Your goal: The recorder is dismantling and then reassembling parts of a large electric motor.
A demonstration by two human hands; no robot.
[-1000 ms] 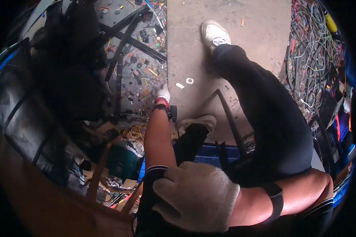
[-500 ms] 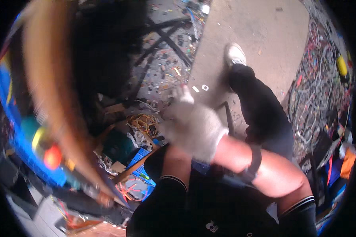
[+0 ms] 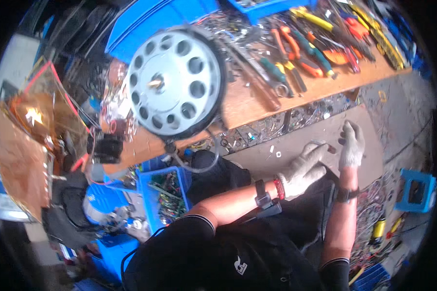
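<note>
The left grip [image 3: 302,170], in a pale knit glove, reaches up and to the right, its fingers stretched out together and the thumb side lower. Just behind it, a red beaded bracelet [image 3: 279,186] circles the wrist, then a black band [image 3: 263,195]; the left forearm [image 3: 233,203] runs back to the left, bare up to a dark sleeve [image 3: 192,225]. The right grip [image 3: 352,147], gloved alike, stands just right of the left one, apart from it, fingers upward and loosely bent, seemingly with a gap at the thumb, though blur softens this. Below it come another black strap [image 3: 345,195] and the nearly upright right forearm [image 3: 341,225].
</note>
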